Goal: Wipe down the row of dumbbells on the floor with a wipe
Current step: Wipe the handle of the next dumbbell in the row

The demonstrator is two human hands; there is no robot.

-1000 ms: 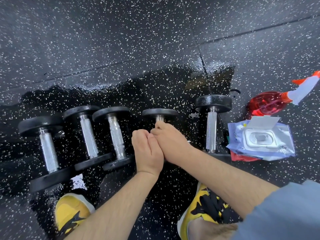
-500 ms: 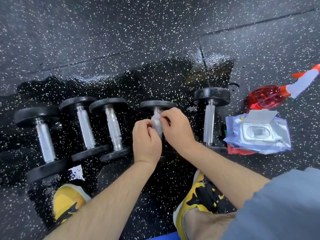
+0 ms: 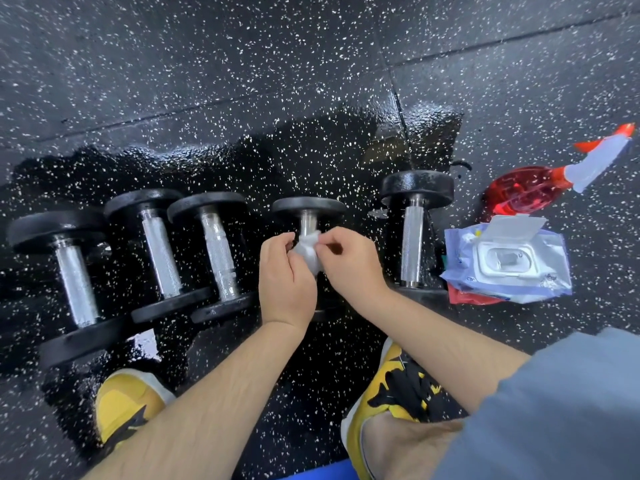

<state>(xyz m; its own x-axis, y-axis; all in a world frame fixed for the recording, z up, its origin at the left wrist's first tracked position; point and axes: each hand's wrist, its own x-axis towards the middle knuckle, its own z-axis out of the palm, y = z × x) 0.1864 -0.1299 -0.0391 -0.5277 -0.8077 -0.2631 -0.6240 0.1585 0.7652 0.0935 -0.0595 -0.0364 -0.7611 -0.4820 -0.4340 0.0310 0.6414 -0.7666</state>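
Several black dumbbells with silver handles lie in a row on the wet speckled floor. The fourth dumbbell (image 3: pixel 309 206) from the left lies under my hands, with most of its handle hidden. A crumpled white wipe (image 3: pixel 309 251) sits over that handle. My left hand (image 3: pixel 285 275) pinches the wipe's left side and my right hand (image 3: pixel 349 263) pinches its right side. The other dumbbells lie at far left (image 3: pixel 72 282), left (image 3: pixel 161 254), middle left (image 3: pixel 218 258) and right (image 3: pixel 414 233).
A wipes pack (image 3: pixel 507 263) with its lid flipped up lies to the right of the row. A red spray bottle (image 3: pixel 540 183) lies behind it. My yellow shoes (image 3: pixel 126 407) (image 3: pixel 391 389) stand close in front of the dumbbells. The floor around the row is wet.
My clasped hands have parted and drawn back slightly, and the white wipe now shows between the fingers of both over the fourth dumbbell's handle.
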